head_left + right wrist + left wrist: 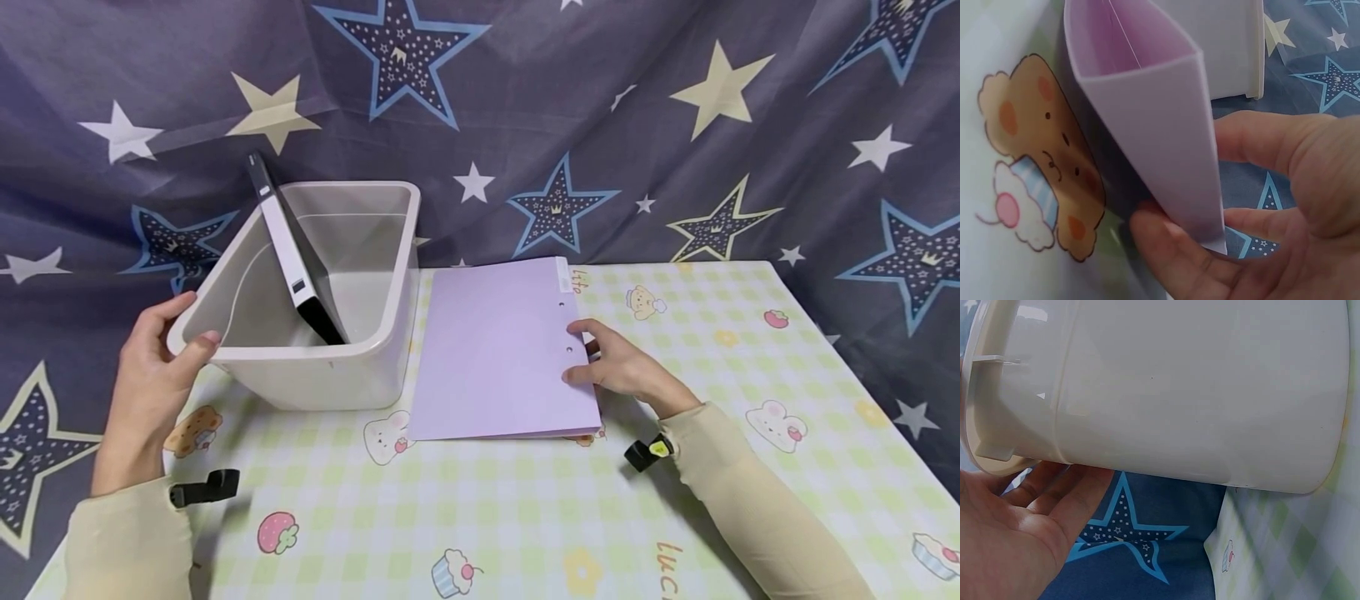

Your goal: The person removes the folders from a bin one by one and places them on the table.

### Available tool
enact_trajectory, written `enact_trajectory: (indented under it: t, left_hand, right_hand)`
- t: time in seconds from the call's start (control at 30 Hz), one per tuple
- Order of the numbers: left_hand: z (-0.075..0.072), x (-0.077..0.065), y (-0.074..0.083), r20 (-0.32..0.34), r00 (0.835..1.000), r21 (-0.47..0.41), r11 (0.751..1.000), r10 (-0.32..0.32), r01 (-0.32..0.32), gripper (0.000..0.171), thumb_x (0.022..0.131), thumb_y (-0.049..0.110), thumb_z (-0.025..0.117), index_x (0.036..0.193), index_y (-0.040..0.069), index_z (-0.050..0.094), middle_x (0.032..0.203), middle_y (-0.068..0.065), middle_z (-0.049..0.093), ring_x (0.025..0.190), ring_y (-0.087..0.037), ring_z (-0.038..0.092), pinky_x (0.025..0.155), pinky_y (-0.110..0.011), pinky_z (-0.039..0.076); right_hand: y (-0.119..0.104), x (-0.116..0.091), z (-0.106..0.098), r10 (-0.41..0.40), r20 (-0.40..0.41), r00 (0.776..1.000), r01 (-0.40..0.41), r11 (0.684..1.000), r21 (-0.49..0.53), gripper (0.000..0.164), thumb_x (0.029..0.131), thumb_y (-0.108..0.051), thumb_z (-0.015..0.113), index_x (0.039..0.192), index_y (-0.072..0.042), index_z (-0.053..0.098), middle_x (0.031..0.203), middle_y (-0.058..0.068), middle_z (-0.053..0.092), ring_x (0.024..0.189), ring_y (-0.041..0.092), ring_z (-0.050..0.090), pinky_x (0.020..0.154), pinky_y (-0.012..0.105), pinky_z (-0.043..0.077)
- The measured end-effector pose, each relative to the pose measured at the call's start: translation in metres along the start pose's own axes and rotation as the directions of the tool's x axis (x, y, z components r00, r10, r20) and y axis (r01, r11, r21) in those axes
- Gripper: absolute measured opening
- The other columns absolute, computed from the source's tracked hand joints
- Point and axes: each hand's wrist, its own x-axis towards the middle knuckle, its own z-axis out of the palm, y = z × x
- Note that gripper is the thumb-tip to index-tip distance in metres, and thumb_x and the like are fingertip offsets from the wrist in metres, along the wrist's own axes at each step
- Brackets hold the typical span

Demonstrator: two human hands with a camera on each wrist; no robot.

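Observation:
My left hand (153,367) grips the near left corner of a light grey plastic bin (322,382), its thumb over the rim. In the left wrist view, the fingers (1082,494) lie under the rim against the bin's outer wall (1179,394). A black binder with a white spine (283,237) leans at a slant inside the bin, its top end above the rim. On the table, right of the bin, lies a purple file folder (498,350). My right hand (618,362) pinches the folder's right edge; the right wrist view shows the broad spine (1166,137) between thumb and fingers.
A green-and-white checked cloth with cartoon prints covers the table (375,533). Behind it hangs a dark blue curtain (495,108) with stars, close to the bin's back. The table's right edge runs diagonally at the right. Black straps sit at both wrists.

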Motion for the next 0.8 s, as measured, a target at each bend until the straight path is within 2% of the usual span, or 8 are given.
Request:
enact_trajectory:
  t: [0.13,0.37,0.8]
  left_hand:
    - [0.0000,0.0002,-0.0004,0.007,1.000,0.001,1.000,-0.004,0.004,0.057,0.088,-0.002,0.060,0.141,0.005,0.043,0.116,0.004,0.047,0.093,-0.006,0.050,0.072,-0.006,0.044]
    - [-0.0015,0.0005,-0.0015,0.003,1.000,-0.083,0.997,0.006,-0.006,0.056,0.086,-0.006,0.060,0.139,0.005,0.045,0.114,0.003,0.049,0.091,-0.006,0.051,0.071,-0.006,0.045]
    - [-0.0012,0.0004,-0.0004,0.001,1.000,-0.113,0.994,-0.003,0.003,0.056,0.086,-0.006,0.061,0.139,0.005,0.046,0.114,0.002,0.049,0.091,-0.006,0.052,0.071,-0.006,0.045]
  right_hand:
    - [0.0001,-0.0011,-0.0003,-0.004,0.002,1.000,0.004,1.000,-0.017,0.073,0.079,-0.017,0.077,0.141,-0.009,0.038,0.113,0.022,0.053,0.092,0.030,0.054,0.074,0.035,0.047]
    - [0.0014,-0.0001,0.0008,-0.016,0.016,1.000,0.016,1.000,-0.020,0.073,0.079,-0.018,0.076,0.141,-0.008,0.038,0.114,0.022,0.053,0.096,0.030,0.052,0.077,0.037,0.046]
    - [0.0021,0.0000,0.0001,-0.007,0.007,1.000,0.007,0.999,-0.040,0.071,0.080,-0.016,0.075,0.140,-0.007,0.039,0.114,0.022,0.053,0.096,0.030,0.052,0.079,0.038,0.046]
